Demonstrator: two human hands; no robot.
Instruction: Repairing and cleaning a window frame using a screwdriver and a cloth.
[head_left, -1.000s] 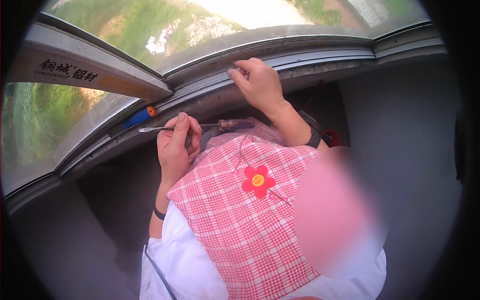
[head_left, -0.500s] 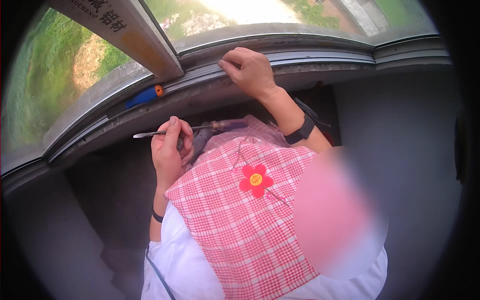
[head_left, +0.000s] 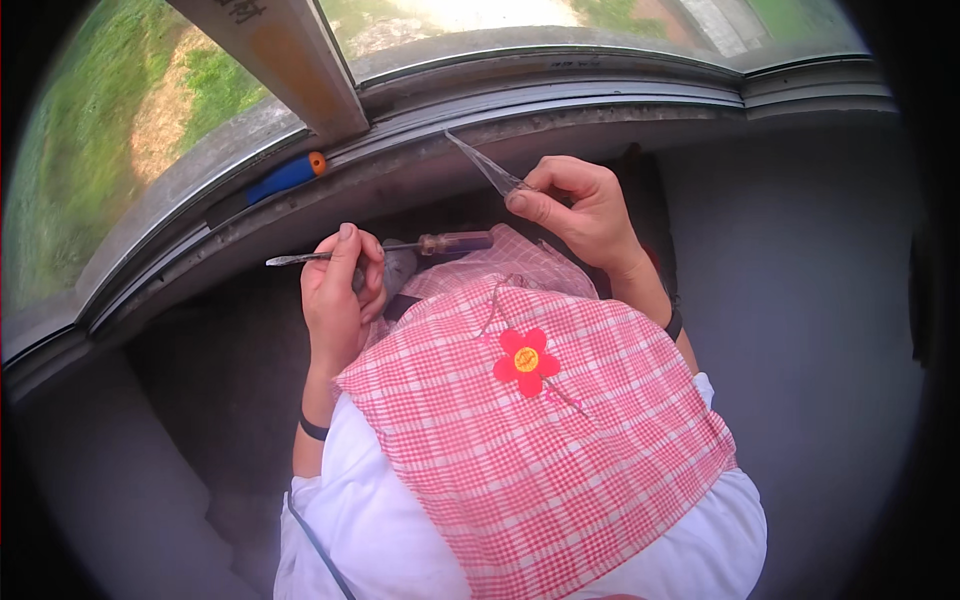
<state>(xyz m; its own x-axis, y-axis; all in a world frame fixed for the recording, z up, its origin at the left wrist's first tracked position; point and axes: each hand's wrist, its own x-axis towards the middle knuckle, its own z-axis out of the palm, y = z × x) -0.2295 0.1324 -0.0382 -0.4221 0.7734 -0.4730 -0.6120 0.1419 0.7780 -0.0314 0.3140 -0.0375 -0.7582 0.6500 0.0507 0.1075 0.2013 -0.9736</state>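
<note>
My left hand [head_left: 342, 292] is closed round the metal shaft of a flat-blade screwdriver [head_left: 462, 242]. Its tip sticks out to the left past my fingers, and its clear purple-brown handle points right, over my lap. In front of the window sill, my right hand [head_left: 590, 212] pinches a thin, pointed strip of clear plastic film [head_left: 482, 164] between thumb and forefinger. The film stretches up and left, its far tip close to the window track [head_left: 540, 97]. Whether that tip touches the track, I cannot tell.
A tool with a blue handle and orange end [head_left: 287, 178] lies in the track to the left. Beside it rises the window's upright frame post [head_left: 300, 70]. Glass panes [head_left: 110, 150] stand beyond the sill. A red checked apron [head_left: 520, 440] covers my front.
My right hand has come away from the window track, back toward me and to the right. The strip of film now shows in its fingers. My left hand and the screwdriver have hardly moved.
</note>
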